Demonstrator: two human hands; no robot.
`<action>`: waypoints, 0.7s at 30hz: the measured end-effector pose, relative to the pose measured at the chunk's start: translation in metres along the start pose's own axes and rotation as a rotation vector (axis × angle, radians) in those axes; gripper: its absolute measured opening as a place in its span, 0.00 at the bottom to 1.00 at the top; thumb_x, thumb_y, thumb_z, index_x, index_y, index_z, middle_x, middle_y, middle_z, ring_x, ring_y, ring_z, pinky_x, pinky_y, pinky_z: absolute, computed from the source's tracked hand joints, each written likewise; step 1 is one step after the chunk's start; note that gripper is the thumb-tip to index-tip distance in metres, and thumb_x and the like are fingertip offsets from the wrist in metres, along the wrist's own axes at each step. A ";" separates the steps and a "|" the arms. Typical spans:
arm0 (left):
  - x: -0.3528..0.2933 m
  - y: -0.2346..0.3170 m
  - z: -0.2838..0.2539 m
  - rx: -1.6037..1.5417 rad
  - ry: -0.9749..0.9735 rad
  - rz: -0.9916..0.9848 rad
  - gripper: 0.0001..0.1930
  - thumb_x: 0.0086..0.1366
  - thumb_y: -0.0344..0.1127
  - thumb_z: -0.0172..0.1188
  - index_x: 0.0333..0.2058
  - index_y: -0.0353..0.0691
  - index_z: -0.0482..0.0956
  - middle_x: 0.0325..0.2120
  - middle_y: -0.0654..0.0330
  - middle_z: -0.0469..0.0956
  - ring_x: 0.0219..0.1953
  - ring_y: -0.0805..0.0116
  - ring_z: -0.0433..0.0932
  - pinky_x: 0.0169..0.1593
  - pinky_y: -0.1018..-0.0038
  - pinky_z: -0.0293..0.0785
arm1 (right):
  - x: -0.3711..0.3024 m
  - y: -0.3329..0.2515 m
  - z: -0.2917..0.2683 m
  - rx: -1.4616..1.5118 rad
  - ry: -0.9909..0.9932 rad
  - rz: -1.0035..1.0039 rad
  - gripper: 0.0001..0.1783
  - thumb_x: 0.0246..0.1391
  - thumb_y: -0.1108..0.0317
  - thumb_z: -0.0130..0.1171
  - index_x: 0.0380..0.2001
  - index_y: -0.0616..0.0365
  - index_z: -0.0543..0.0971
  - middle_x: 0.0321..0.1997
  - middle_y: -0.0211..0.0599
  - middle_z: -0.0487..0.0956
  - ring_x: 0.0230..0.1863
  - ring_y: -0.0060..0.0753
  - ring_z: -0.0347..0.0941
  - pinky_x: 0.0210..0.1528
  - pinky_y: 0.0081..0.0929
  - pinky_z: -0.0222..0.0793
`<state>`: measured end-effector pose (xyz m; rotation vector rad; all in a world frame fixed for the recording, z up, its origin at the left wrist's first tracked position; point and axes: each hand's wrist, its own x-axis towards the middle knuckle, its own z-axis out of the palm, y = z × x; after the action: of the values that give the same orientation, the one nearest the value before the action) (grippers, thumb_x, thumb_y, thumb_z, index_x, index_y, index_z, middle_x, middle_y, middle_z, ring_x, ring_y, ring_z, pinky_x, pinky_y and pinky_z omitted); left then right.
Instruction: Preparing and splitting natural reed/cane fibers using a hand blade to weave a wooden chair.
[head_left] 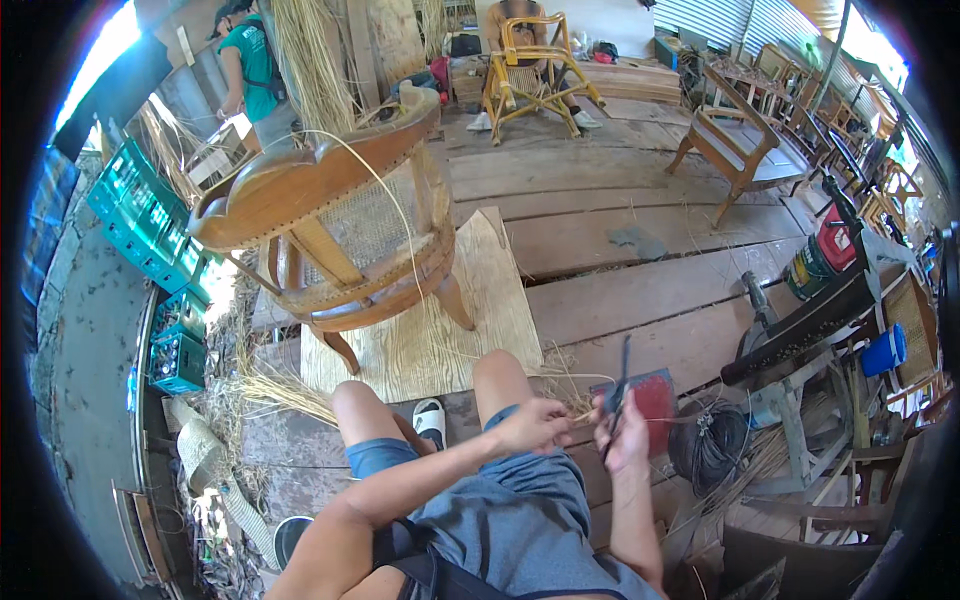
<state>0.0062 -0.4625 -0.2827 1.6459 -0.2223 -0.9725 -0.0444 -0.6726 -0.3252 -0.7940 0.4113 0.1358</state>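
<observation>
My left hand (535, 425) is in front of my right knee, its fingers pinched on the end of a thin pale cane strand (580, 416). Close beside it on the right, my right hand (622, 432) is closed around a dark, slim-bladed tool (625, 362) pointing upward; its exact kind is unclear. The strand runs between the two hands. Ahead of my knees stands a carved wooden chair (300, 190) with woven cane panels, on a plywood sheet (420, 350). A long loose cane strand (385, 185) arches over the chair's back.
A red flat piece (655, 400) and a coil of dark strand (710, 440) lie right of my hands. A cane bundle (290, 393) lies left of my legs. Teal crates (145, 225) stand far left. Two people, a rattan chair (530, 65) and a wooden armchair (740, 145) are farther off.
</observation>
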 end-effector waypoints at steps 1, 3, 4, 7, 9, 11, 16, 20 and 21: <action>-0.018 -0.001 -0.008 0.054 -0.047 -0.005 0.14 0.69 0.41 0.54 0.48 0.40 0.78 0.31 0.64 0.81 0.23 0.80 0.73 0.24 0.83 0.70 | 0.005 -0.016 -0.007 -0.007 0.019 -0.021 0.20 0.65 0.47 0.45 0.41 0.52 0.75 0.36 0.38 0.82 0.27 0.26 0.78 0.13 0.18 0.61; -0.050 -0.008 -0.051 0.147 -0.096 -0.023 0.14 0.68 0.42 0.56 0.45 0.39 0.80 0.30 0.65 0.81 0.23 0.81 0.72 0.25 0.82 0.71 | 0.011 -0.073 -0.004 -0.161 0.188 -0.180 0.18 0.63 0.47 0.48 0.35 0.50 0.75 0.27 0.32 0.80 0.18 0.25 0.74 0.12 0.15 0.57; -0.073 -0.022 -0.071 0.112 -0.039 -0.024 0.14 0.68 0.41 0.56 0.43 0.39 0.81 0.29 0.65 0.82 0.22 0.83 0.72 0.25 0.82 0.70 | 0.016 -0.103 -0.012 -0.253 0.202 -0.248 0.18 0.63 0.45 0.49 0.33 0.48 0.75 0.25 0.28 0.78 0.16 0.19 0.70 0.11 0.13 0.53; -0.145 -0.054 -0.138 0.210 0.101 -0.172 0.14 0.67 0.41 0.57 0.42 0.37 0.81 0.28 0.64 0.82 0.23 0.83 0.74 0.25 0.84 0.70 | 0.020 -0.201 -0.026 -0.352 0.365 -0.479 0.19 0.63 0.45 0.48 0.35 0.47 0.77 0.26 0.22 0.78 0.22 0.11 0.70 0.14 0.11 0.50; -0.185 -0.054 -0.167 0.393 0.135 -0.042 0.13 0.67 0.41 0.57 0.42 0.37 0.81 0.30 0.63 0.83 0.24 0.82 0.76 0.25 0.83 0.72 | 0.033 -0.262 -0.080 -0.411 0.196 -0.507 0.22 0.65 0.46 0.46 0.38 0.52 0.77 0.29 0.25 0.79 0.26 0.12 0.73 0.14 0.11 0.52; -0.213 -0.058 -0.172 0.351 0.351 -0.251 0.12 0.65 0.39 0.59 0.37 0.35 0.82 0.26 0.63 0.82 0.20 0.78 0.75 0.25 0.80 0.72 | 0.040 -0.286 -0.061 -0.340 0.269 -0.641 0.22 0.66 0.47 0.43 0.44 0.55 0.75 0.34 0.29 0.80 0.34 0.22 0.78 0.16 0.12 0.55; -0.253 -0.104 -0.170 -0.024 0.517 -0.188 0.10 0.64 0.38 0.60 0.37 0.37 0.82 0.26 0.62 0.81 0.23 0.76 0.76 0.29 0.78 0.74 | 0.053 -0.343 -0.097 -0.200 0.102 -0.800 0.22 0.64 0.49 0.50 0.48 0.57 0.75 0.38 0.31 0.81 0.37 0.24 0.78 0.24 0.15 0.65; -0.171 -0.081 -0.174 0.410 0.187 0.441 0.11 0.67 0.38 0.57 0.41 0.38 0.78 0.26 0.60 0.81 0.27 0.74 0.76 0.30 0.78 0.72 | 0.043 -0.333 -0.049 -0.466 0.296 -0.723 0.21 0.62 0.48 0.52 0.41 0.56 0.75 0.32 0.32 0.80 0.24 0.26 0.76 0.16 0.18 0.61; -0.160 -0.068 -0.149 0.038 0.055 -0.045 0.10 0.68 0.38 0.56 0.41 0.38 0.77 0.25 0.60 0.80 0.27 0.74 0.76 0.30 0.78 0.71 | 0.028 -0.333 -0.060 -0.579 0.340 -0.662 0.18 0.62 0.49 0.52 0.38 0.54 0.75 0.29 0.32 0.79 0.20 0.25 0.75 0.13 0.19 0.58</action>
<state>-0.0158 -0.2353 -0.2661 1.7161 -0.1683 -0.9606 0.0528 -0.9486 -0.1525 -1.4951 0.4124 -0.5286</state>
